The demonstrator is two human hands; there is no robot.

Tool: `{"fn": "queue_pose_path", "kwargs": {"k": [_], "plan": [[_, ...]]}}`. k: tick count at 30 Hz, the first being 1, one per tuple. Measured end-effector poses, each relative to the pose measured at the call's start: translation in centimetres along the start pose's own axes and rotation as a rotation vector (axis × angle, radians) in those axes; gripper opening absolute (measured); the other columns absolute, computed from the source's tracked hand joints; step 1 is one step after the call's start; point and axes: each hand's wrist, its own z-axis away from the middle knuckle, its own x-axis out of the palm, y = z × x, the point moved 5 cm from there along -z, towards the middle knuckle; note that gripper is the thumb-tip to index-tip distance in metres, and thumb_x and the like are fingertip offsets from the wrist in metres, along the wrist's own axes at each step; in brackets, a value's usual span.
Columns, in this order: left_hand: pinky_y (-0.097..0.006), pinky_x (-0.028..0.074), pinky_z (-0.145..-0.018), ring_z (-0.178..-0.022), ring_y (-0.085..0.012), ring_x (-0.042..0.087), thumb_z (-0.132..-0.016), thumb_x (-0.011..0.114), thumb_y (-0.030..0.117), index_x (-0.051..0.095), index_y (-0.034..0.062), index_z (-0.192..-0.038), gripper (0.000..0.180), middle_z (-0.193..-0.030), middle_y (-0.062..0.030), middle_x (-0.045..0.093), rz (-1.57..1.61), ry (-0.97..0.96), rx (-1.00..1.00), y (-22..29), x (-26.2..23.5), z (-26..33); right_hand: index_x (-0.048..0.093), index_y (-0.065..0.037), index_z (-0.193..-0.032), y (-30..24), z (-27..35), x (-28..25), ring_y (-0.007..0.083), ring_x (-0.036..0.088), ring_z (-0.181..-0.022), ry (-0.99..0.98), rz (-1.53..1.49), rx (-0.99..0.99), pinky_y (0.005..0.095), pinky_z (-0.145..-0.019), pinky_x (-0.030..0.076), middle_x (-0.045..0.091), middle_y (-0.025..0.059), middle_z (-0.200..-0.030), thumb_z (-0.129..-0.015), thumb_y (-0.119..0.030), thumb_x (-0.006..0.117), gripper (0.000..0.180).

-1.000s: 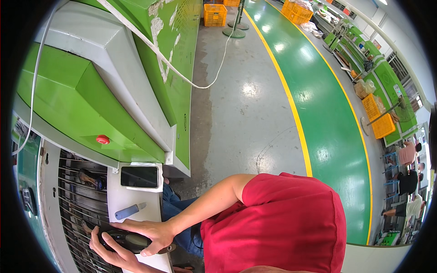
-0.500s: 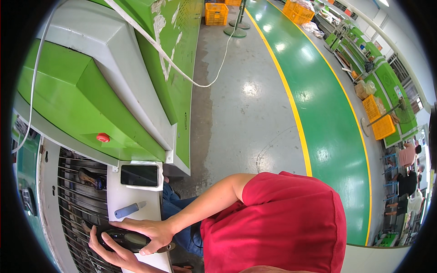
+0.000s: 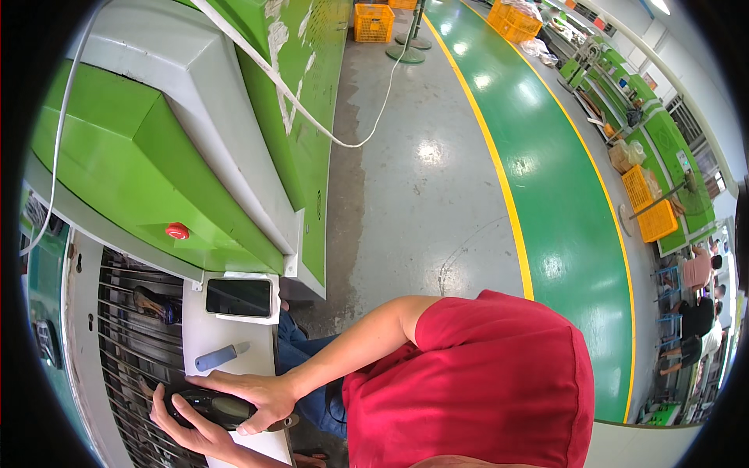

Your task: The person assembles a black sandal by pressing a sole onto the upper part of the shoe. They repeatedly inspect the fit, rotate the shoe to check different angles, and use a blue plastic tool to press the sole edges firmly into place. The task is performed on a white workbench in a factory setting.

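Both my hands hold a glossy black shoe [image 3: 222,409] over the edge of the narrow white ledge [image 3: 265,446], at the lower left. My right hand [image 3: 269,395] lies along its far side, fingers stretched over it and thumb pressed on the near side. From below, my left hand [image 3: 195,429] wraps its fingers around the other end. Part of the shoe is hidden under my fingers. Beyond my hands lies a short knife [image 3: 222,356] with a blue handle. Farther along the ledge rests a dark-screened phone [image 3: 239,298] on something white.
Left of the ledge runs a metal bar rack [image 3: 129,351] with another dark shoe [image 3: 156,304] on it. A green and grey machine [image 3: 195,187] with a red button [image 3: 177,231] rises beyond. A white cable [image 3: 312,121] hangs across. Several people sit at far right.
The shoe has turned slightly in my hands, so its glossy black surface shows where an olive-toned patch was. My hands keep nearly the same place.
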Motion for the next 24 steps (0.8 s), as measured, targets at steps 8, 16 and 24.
{"fn": "queue_pose_path", "kwargs": {"k": [8,16,24], "plan": [[-0.043,0.053,-0.100,-0.115,-0.0302,0.066,-0.115,0.057,0.023,0.069,0.0017,-0.137,0.033,-0.126,-0.0170,0.069,0.012,0.023,-0.012,-0.1,-0.1,0.2,0.004,0.004,-0.174,0.0,-0.1,0.2,0.0456,0.043,-0.148,0.009,-0.009,-0.029,0.0472,-0.124,0.033,0.038,0.0302,-0.159,-0.085,-0.051,0.076,0.127],[-0.043,0.053,-0.096,-0.110,-0.0309,0.064,-0.115,0.054,0.019,0.066,-0.0025,-0.141,0.036,-0.125,-0.0199,0.068,0.020,0.145,-0.011,1.7,0.1,-0.2,0.005,0.004,-0.175,0.1,-0.2,0.2,0.0449,0.045,-0.146,0.025,-0.002,-0.035,0.0468,-0.122,0.035,0.040,0.0295,-0.158,-0.084,-0.048,0.075,0.125],[-0.043,0.052,-0.100,-0.117,-0.0316,0.064,-0.116,0.052,0.019,0.066,-0.0002,-0.144,0.037,-0.134,-0.0197,0.066,-0.007,-0.038,0.003,-0.6,-0.4,0.2,0.007,0.004,-0.175,-0.3,-0.3,-0.1,0.0435,0.045,-0.147,0.010,-0.028,-0.008,0.0469,-0.123,0.035,0.042,0.0283,-0.158,-0.084,-0.048,0.075,0.125]]}}
